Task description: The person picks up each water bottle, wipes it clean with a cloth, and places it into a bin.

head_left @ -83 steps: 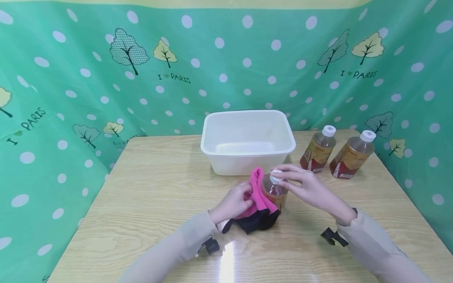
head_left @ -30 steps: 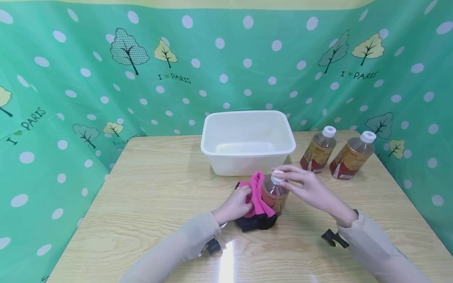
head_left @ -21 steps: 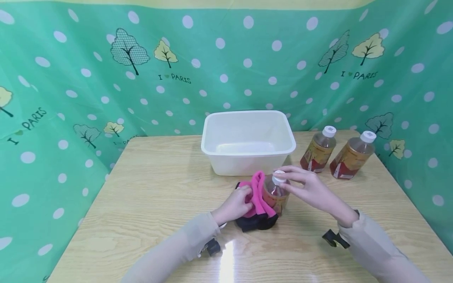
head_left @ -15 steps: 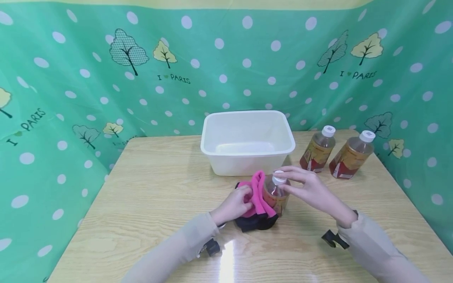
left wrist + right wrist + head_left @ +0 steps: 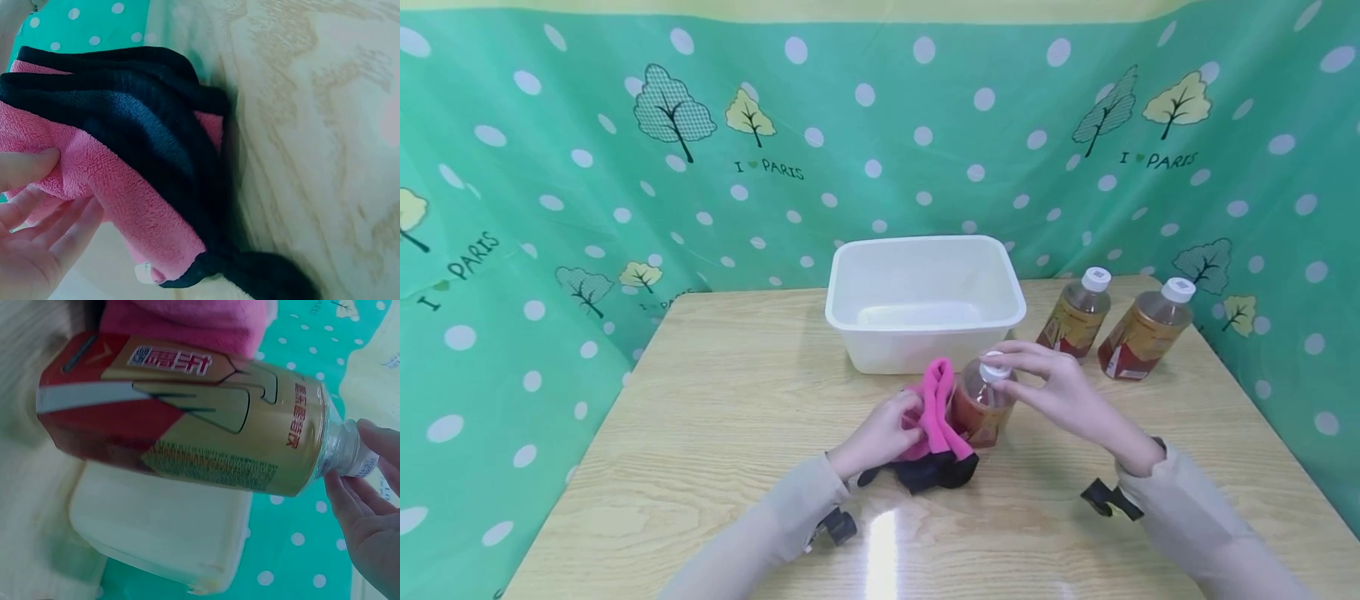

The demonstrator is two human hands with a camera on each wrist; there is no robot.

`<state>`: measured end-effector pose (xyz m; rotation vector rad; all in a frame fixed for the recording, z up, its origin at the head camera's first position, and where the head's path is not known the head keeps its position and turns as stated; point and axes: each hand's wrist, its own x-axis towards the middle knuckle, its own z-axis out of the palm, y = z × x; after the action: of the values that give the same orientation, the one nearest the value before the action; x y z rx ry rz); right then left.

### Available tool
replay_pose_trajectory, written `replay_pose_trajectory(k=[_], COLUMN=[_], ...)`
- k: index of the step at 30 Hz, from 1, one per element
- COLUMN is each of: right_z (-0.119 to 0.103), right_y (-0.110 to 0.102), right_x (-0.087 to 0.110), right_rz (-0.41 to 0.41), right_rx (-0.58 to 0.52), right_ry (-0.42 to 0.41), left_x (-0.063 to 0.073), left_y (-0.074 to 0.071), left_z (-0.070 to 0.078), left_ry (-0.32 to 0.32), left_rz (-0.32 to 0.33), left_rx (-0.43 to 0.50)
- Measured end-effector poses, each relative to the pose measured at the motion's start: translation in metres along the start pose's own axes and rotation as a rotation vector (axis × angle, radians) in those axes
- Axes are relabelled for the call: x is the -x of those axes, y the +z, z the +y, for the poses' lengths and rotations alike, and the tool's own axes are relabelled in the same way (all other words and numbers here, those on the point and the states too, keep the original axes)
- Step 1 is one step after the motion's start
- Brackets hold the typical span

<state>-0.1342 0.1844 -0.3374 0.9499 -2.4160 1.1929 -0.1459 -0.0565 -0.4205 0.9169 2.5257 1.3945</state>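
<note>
In the head view my left hand (image 5: pixel 880 432) pinches a folded pink terry cloth (image 5: pixel 936 417) with a dark lining and black edging. The left wrist view shows the thumb pressed on the pink side of the cloth (image 5: pixel 137 194), the fingers behind it and a dark tail trailing on the table. My right hand (image 5: pixel 1063 392) grips the white cap of a drink bottle (image 5: pixel 981 412) between thumb and fingers. The bottle stands right beside the cloth, its gold and red label facing the right wrist camera. In that view the fingers (image 5: pixel 350 509) close round the cap.
An empty white plastic tub (image 5: pixel 925 346) stands behind the cloth, close to the held bottle. Two more capped bottles, one (image 5: pixel 1075 317) nearer the tub and one (image 5: pixel 1146 329) farther right, stand at the back right of the wooden table (image 5: pixel 715 400). A green dotted curtain (image 5: pixel 880 125) hangs behind.
Over the last half second my left hand has shifted left with the cloth, whose dark tail shows again. The bottle's base has shifted slightly left and back under my right hand, which still holds the cap.
</note>
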Motion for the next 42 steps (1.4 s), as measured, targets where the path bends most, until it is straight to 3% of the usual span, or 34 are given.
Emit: replay_pose_trajectory(k=[11, 21, 34, 42], right_z=[-0.015, -0.031, -0.055, -0.055], right_y=[-0.032, -0.062, -0.101, -0.118], right_x=[-0.02, -0.046, -0.087, -0.111], right_rz=[-0.089, -0.103, -0.085, -0.1], right_rx=[0.06, 0.057, -0.037, -0.068], right_ry=[0.099, 0.153, 0.363, 0.371], left_x=[0.012, 0.019, 0.024, 0.025], left_y=[-0.016, -0.022, -0.023, -0.023], left_z=[-0.005, -0.009, -0.011, -0.013], left_ry=[-0.038, -0.073, -0.063, -0.073], left_rz=[0.015, 0.027, 0.046, 0.047], left_rx=[0.037, 0.058, 0.061, 0.06])
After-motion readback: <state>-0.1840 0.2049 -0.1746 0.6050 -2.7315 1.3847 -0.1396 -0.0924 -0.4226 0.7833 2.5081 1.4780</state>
